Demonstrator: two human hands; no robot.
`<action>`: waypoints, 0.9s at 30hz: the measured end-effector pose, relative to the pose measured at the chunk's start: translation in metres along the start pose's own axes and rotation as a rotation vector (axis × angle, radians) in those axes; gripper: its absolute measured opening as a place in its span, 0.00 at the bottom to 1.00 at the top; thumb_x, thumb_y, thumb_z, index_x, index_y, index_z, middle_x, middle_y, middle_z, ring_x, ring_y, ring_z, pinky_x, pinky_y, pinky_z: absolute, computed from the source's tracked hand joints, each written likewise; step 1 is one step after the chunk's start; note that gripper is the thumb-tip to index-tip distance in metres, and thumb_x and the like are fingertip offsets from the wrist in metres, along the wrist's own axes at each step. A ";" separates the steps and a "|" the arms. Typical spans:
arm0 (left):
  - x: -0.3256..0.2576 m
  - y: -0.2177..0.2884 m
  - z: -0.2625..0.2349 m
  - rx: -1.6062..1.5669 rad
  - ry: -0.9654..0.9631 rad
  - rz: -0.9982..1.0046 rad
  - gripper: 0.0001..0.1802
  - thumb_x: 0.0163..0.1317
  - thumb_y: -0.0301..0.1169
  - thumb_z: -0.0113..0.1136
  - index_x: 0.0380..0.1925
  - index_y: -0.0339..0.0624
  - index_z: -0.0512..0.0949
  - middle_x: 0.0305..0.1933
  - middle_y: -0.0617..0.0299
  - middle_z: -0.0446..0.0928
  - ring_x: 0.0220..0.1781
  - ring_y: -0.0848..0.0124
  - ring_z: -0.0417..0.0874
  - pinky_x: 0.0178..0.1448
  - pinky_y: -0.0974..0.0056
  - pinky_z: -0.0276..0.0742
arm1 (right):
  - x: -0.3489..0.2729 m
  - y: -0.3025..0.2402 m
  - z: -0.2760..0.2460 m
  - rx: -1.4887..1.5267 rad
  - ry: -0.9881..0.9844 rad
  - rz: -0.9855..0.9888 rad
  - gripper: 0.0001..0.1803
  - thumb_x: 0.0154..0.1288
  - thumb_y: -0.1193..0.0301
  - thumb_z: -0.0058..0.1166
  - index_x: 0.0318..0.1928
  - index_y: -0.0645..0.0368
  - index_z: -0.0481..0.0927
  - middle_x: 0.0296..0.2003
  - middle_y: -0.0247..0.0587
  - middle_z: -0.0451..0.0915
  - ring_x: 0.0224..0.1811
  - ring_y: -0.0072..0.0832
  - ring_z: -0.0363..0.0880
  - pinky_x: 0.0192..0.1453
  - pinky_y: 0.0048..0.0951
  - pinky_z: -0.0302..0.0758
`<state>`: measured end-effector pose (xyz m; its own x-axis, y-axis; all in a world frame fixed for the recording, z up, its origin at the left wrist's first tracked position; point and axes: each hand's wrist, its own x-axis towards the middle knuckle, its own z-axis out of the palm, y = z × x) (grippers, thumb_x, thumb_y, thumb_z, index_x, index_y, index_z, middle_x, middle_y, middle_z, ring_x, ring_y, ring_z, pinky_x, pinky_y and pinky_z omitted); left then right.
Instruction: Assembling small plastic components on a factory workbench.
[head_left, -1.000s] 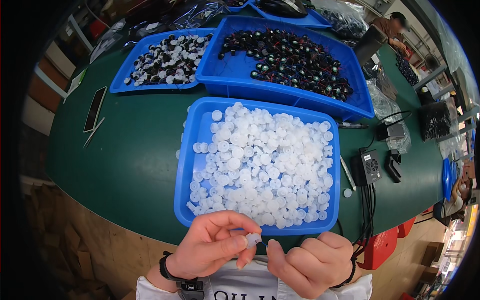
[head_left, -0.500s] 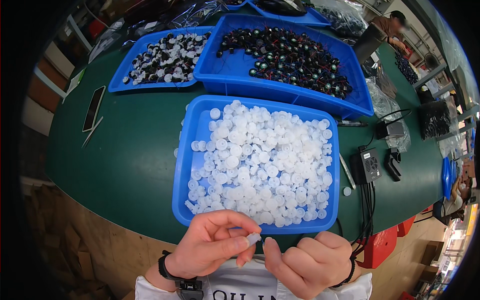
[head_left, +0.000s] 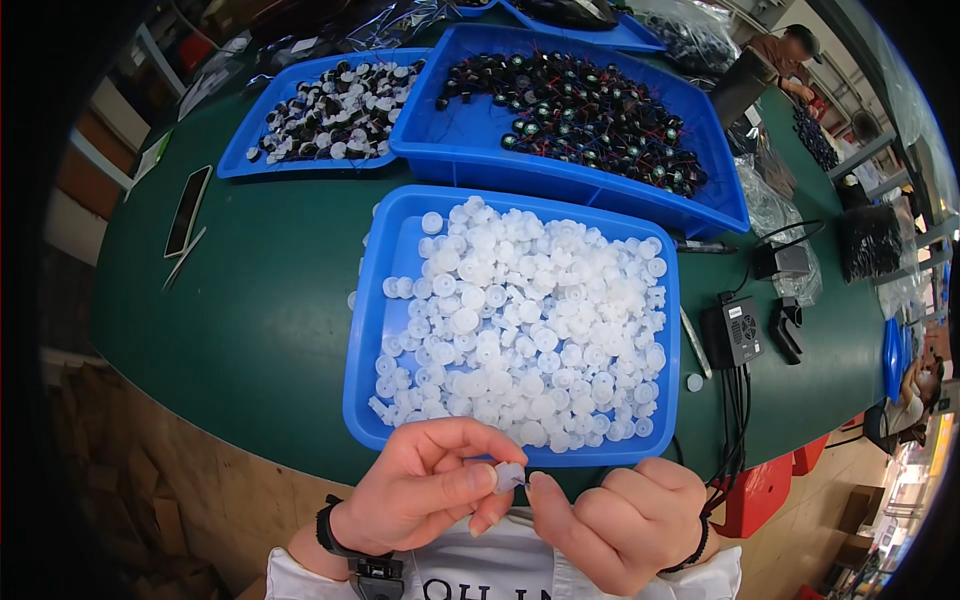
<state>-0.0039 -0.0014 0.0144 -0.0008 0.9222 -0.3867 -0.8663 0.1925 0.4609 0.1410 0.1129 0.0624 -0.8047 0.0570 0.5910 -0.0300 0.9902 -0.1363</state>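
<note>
Just in front of my chest, my left hand [head_left: 425, 490] pinches a small whitish plastic cap [head_left: 508, 476] between thumb and forefinger. From the cap's right side a short thin dark wire [head_left: 524, 484] runs to my right hand [head_left: 622, 520]. That hand's thumb and forefinger close on the wire's end, its other fingers curled in. What sits inside the cap is too small to make out. Right beyond both hands lies a blue tray [head_left: 362, 330] heaped with translucent white plastic caps [head_left: 540, 310].
Behind stands a deeper blue bin [head_left: 470, 170] of small black wired parts [head_left: 590, 120]. To its left is a blue tray [head_left: 235, 155] of white-capped parts. A phone [head_left: 187, 212] and tweezers [head_left: 184, 258] lie left; a black boxed device [head_left: 738, 330] with cables stands right. Another person [head_left: 790, 60] sits far right.
The cap in my left hand has turned slightly, and my right fingertips are a little nearer to it. The view has shifted slightly; the trays stay in place.
</note>
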 end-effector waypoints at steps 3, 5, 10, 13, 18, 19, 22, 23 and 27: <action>0.000 0.000 -0.001 -0.009 -0.011 0.002 0.13 0.57 0.26 0.54 0.38 0.25 0.71 0.39 0.48 0.72 0.22 0.73 0.72 0.21 0.73 0.62 | -0.001 0.000 0.002 0.019 0.009 0.022 0.12 0.41 0.76 0.52 0.32 0.65 0.78 0.15 0.30 0.60 0.14 0.20 0.59 0.16 0.21 0.52; 0.000 0.000 -0.002 -0.015 -0.024 0.006 0.13 0.57 0.26 0.54 0.38 0.25 0.71 0.39 0.48 0.72 0.22 0.73 0.72 0.21 0.73 0.62 | -0.001 0.000 0.003 0.030 0.010 0.025 0.11 0.42 0.77 0.53 0.31 0.65 0.78 0.15 0.30 0.60 0.14 0.20 0.59 0.16 0.21 0.52; 0.001 -0.001 -0.003 -0.011 -0.028 0.005 0.13 0.57 0.26 0.54 0.39 0.25 0.71 0.39 0.47 0.71 0.22 0.73 0.72 0.21 0.73 0.63 | -0.001 0.002 0.005 0.037 0.035 0.022 0.11 0.42 0.78 0.53 0.31 0.64 0.78 0.15 0.29 0.58 0.14 0.20 0.59 0.15 0.20 0.51; 0.001 -0.001 -0.003 -0.020 -0.019 -0.002 0.14 0.57 0.26 0.54 0.39 0.25 0.71 0.39 0.48 0.71 0.23 0.73 0.72 0.21 0.73 0.63 | -0.002 0.000 0.000 0.040 -0.039 0.027 0.09 0.45 0.76 0.56 0.30 0.64 0.78 0.16 0.30 0.65 0.17 0.22 0.63 0.19 0.22 0.58; 0.002 -0.001 -0.004 -0.020 -0.035 0.004 0.13 0.56 0.26 0.55 0.38 0.25 0.71 0.38 0.47 0.71 0.23 0.73 0.73 0.21 0.73 0.64 | -0.009 0.005 0.010 0.019 -0.045 0.022 0.14 0.31 0.75 0.57 0.27 0.58 0.80 0.12 0.23 0.56 0.11 0.15 0.55 0.14 0.19 0.46; 0.001 -0.001 -0.004 -0.011 -0.038 0.015 0.13 0.56 0.26 0.55 0.38 0.25 0.71 0.38 0.47 0.71 0.23 0.72 0.73 0.21 0.72 0.64 | -0.012 0.006 0.012 0.031 -0.015 0.021 0.14 0.31 0.75 0.56 0.27 0.58 0.80 0.12 0.22 0.55 0.11 0.14 0.54 0.15 0.19 0.45; 0.002 -0.001 -0.008 -0.014 -0.099 0.017 0.12 0.57 0.21 0.52 0.41 0.26 0.71 0.31 0.52 0.73 0.24 0.72 0.73 0.27 0.71 0.67 | -0.012 0.007 0.013 0.053 -0.028 0.018 0.14 0.31 0.75 0.57 0.28 0.59 0.79 0.12 0.23 0.56 0.11 0.15 0.55 0.14 0.19 0.47; 0.002 0.000 -0.009 -0.019 -0.129 0.012 0.12 0.58 0.19 0.50 0.43 0.27 0.70 0.28 0.55 0.73 0.25 0.72 0.73 0.30 0.70 0.68 | -0.012 0.007 0.014 0.060 -0.040 0.011 0.14 0.32 0.75 0.55 0.28 0.60 0.79 0.14 0.24 0.58 0.12 0.15 0.57 0.14 0.18 0.48; 0.004 0.001 -0.004 0.057 -0.075 0.037 0.12 0.57 0.18 0.50 0.42 0.27 0.71 0.28 0.53 0.73 0.26 0.72 0.72 0.30 0.70 0.68 | -0.012 0.009 0.016 0.074 -0.077 0.011 0.14 0.35 0.74 0.52 0.29 0.64 0.78 0.16 0.27 0.61 0.14 0.16 0.61 0.14 0.17 0.51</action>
<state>-0.0073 0.0008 0.0101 0.0063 0.9511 -0.3087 -0.8368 0.1740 0.5191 0.1410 0.1191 0.0411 -0.8483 0.0553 0.5266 -0.0621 0.9773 -0.2028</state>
